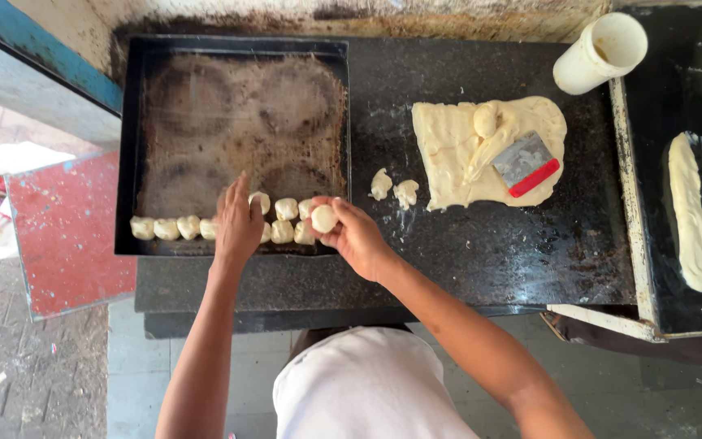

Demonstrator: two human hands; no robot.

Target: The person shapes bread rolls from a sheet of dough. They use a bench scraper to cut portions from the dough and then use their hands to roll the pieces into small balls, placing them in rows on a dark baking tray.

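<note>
Right hand (357, 236) curls its fingers round one dough ball (323, 218), held just over the tray's (136, 146) near right corner. Left hand (237, 223) lies flat, fingers together, on the row of balls (176, 228); about nine show there. Two scraps (393, 189) and one dough slab (457, 154) lie on the counter (489, 252).

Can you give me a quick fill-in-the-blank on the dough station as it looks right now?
1. The right hand holds a dough ball over the edge of the ____.
2. The scraper with the red handle lies on the big dough ____.
3. The white cup lies on its ____.
4. The left hand rests on the row of balls in the tray's ____ edge.

Missing words: tray; slab; side; near
</note>
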